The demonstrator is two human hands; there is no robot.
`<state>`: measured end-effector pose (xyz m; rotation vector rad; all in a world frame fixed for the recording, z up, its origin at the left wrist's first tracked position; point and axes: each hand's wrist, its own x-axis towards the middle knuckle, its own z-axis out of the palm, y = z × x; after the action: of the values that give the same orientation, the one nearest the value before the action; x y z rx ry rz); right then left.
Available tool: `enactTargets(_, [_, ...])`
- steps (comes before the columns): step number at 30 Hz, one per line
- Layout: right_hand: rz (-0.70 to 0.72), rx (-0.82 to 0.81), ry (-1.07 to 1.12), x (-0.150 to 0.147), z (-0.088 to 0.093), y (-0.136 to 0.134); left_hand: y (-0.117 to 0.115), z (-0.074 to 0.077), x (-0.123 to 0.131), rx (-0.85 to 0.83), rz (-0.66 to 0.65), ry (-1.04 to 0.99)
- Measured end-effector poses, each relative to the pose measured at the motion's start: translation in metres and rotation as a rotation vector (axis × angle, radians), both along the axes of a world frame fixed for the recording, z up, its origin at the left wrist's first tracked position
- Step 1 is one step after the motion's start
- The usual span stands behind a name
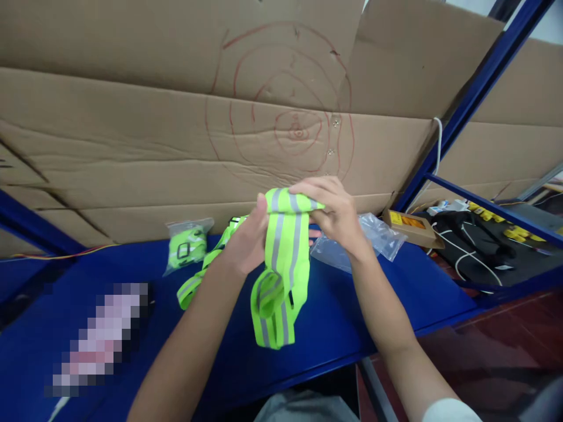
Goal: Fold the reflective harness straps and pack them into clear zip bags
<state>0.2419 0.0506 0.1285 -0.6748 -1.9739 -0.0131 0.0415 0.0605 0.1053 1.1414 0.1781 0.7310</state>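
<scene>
A neon yellow-green reflective strap (288, 240) with grey stripes is held up over the blue table, its upper end folded over and its lower end hanging in loops. My left hand (250, 240) grips it from the left, the thumb up along its edge and some fingers behind it. From the right, my right hand (332, 208) closes on the folded top, fingers over it. More of the same strap material (193, 287) lies on the table behind my left forearm. Left of that, a clear bag (188, 245) holds a folded strap with a black buckle.
Clear plastic bags (378, 234) lie right of my hands beside a small cardboard box (413, 227). A pixelated flat object (103, 334) with a white cable rests on the blue table (338, 328) at left. Cardboard sheets (153, 135) with red circles stand behind; a blue post (475, 88) rises right.
</scene>
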Motion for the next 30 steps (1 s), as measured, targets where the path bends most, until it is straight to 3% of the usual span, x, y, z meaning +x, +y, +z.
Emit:
enactTargets(3, [0.244, -0.156, -0.203, 0.006, 0.007, -0.005, -0.002, 0.007, -0.008, 0.045, 0.046, 0.096])
enactTargets(6, [0.445, -0.342, -0.159, 0.015, 0.014, -0.011, -0.012, 0.012, -0.008, 0.107, 0.085, 0.164])
enactTargets(11, [0.287, -0.546, 0.066, 0.015, 0.009, -0.012, -0.016, 0.007, -0.002, 0.182, 0.176, 0.212])
enactTargets(15, [0.281, -0.624, 0.18, 0.004, 0.005, -0.015, -0.001, -0.005, -0.006, 0.153, 0.148, 0.189])
enactTargets(18, [0.245, -0.552, 0.27, -0.002, 0.005, -0.018, 0.01, -0.016, -0.008, 0.17, 0.076, 0.189])
enactTargets(21, [0.188, -0.455, 0.352, -0.002, 0.004, -0.017, 0.015, -0.029, 0.002, 0.127, 0.19, 0.115])
enactTargets(24, [0.136, -0.426, 0.37, 0.001, 0.002, -0.01, 0.011, -0.041, 0.023, -0.053, 0.294, -0.02])
enactTargets(30, [0.056, -0.313, 0.315, 0.01, -0.007, 0.007, 0.001, -0.047, 0.053, -0.307, 0.086, -0.007])
